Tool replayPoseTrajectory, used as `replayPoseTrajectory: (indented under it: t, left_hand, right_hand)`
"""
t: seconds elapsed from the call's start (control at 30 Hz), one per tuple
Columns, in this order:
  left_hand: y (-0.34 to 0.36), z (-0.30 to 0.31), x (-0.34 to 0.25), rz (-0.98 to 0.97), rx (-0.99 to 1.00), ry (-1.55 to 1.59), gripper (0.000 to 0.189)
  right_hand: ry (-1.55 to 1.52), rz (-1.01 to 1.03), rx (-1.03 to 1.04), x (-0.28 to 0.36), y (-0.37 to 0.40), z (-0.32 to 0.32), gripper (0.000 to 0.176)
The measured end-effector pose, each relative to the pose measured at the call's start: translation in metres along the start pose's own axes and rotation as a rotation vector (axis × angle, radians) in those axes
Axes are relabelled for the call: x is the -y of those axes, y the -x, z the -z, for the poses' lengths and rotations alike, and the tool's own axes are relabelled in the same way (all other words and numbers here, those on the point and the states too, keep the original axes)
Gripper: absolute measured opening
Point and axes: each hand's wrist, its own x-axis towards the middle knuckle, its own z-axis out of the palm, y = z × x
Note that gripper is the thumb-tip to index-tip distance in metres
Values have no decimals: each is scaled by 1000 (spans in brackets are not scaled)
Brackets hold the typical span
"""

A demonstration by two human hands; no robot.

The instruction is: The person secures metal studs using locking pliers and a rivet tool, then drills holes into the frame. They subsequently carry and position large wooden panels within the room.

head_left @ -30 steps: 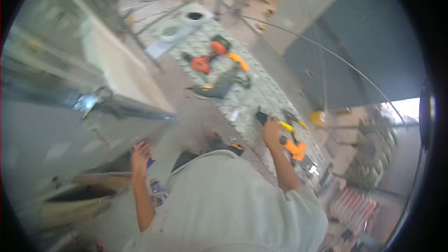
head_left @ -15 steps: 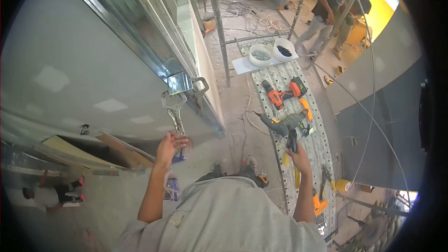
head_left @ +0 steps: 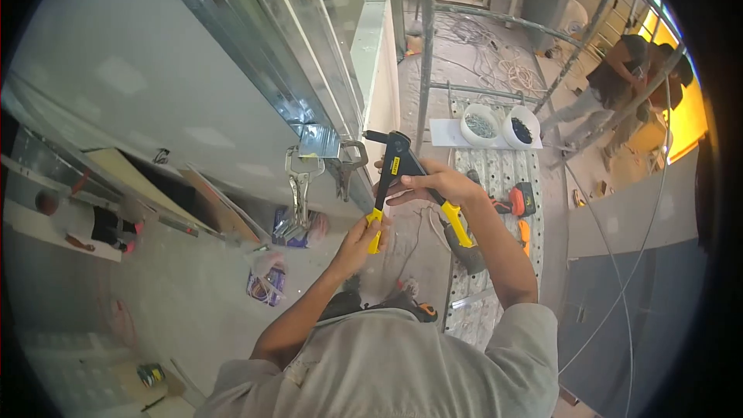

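Observation:
A black hand riveter [head_left: 398,156] with yellow grips is held in front of me, its handles spread and its nose toward the metal framing. My left hand [head_left: 361,240] is closed around the lower left yellow grip. My right hand [head_left: 445,184] holds the other handle near the tool's head, some of its fingers hidden behind it. Just left of the riveter, locking clamp pliers [head_left: 299,190] hang from a shiny metal channel piece [head_left: 319,141] on the frame. A second locking clamp [head_left: 350,164] grips it close to the riveter's nose.
On the perforated scaffold plank [head_left: 484,306] lie a red-and-black cordless drill [head_left: 523,199] and a grey drill [head_left: 467,254]. Two white tubs of screws [head_left: 480,138] stand farther along. Scaffold tubes [head_left: 426,54] rise behind. A co-worker [head_left: 619,70] bends at right; another person [head_left: 97,220] is at left.
My right hand has brought the riveter up from the plank to the metal frame. My left hand has left the hanging pliers' handle and taken a yellow grip. The view has shifted left.

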Motion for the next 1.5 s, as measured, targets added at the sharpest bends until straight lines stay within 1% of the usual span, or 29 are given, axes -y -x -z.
replayPoseTrajectory:
  t: [0.13, 0.37, 0.43, 0.67, 0.73, 0.83, 0.87, 0.9, 0.93, 1.0, 1.03, 1.07, 1.13, 1.17, 1.23, 1.27, 1.33, 1.37, 1.4, 1.43, 1.47, 1.5]
  left_hand:
    - [1, -13, 1, -11, -84, 86, 33]
    - [0, -17, 4, -14, -115, 91, 33]
    - [0, -18, -1, 3, -100, 93, 34]
    - [-2, -14, 5, -28, -98, 107, 35]
    - [-2, -16, 4, -37, -132, 122, 34]
    - [-3, -18, 1, -26, -113, 154, 32]
    - [-5, -21, 6, -35, -115, 160, 32]
    - [-6, -24, 16, -73, -124, 247, 32]
    - [-6, -28, 19, -112, -133, 333, 31]
    - [-3, -32, 20, -106, -153, 357, 31]
    - [-6, -34, 19, -96, -167, 378, 31]
    - [-10, -33, 20, -116, -170, 396, 31]
    - [-5, -29, 24, -110, -215, 171, 37]
    - [-3, -27, 22, -117, -217, 181, 37]
    - [5, -27, 6, -51, -342, -81, 47]
    - [4, -24, 6, -62, -343, -77, 47]
    - [4, -23, 14, -26, -270, -103, 56]
    - [2, -26, 17, -31, -267, -101, 56]
    - [0, -31, 21, -86, -226, -39, 55]
    - [0, -34, 25, -134, -185, 23, 55]
    - [2, -36, 29, -128, -181, 26, 55]
    - [0, -34, 28, -148, -215, -2, 52]
  right_hand:
    - [-10, -68, 58, 1, -9, 10, 68]
    - [11, -85, 53, 7, -11, 10, 69]
    - [5, -88, 62, 9, -12, 9, 69]
    - [16, -98, 64, 12, -20, 7, 68]
    - [24, -111, 66, 13, -26, 12, 68]
    - [45, -175, 123, 18, -34, 19, 67]
    - [28, -189, 142, 16, -34, 22, 73]
    - [12, -205, 162, 15, -34, 25, 79]
    - [22, -211, 167, 14, -29, 28, 79]
    - [-231, -212, 333, 9, -11, 31, 76]
    - [-235, -256, 303, 2, -8, 26, 90]
    - [-233, -227, 238, -6, -8, 7, 75]
    - [139, -191, -7, -18, -19, -17, 55]
    - [148, -199, -6, -27, -23, -21, 55]
    - [-58, -118, -226, -50, -32, -20, 36]
    - [-47, -118, -223, -53, -37, -20, 36]
    - [-73, -69, -275, -62, -38, -22, 34]
    - [-42, -36, -342, -71, -42, -20, 29]
    - [-36, -32, -345, -73, -48, -19, 29]
    - [-46, -66, -383, -76, -53, -20, 29]
    - [-59, -104, -422, -80, -54, -23, 28]
    - [-66, -78, -448, -77, -56, -28, 28]
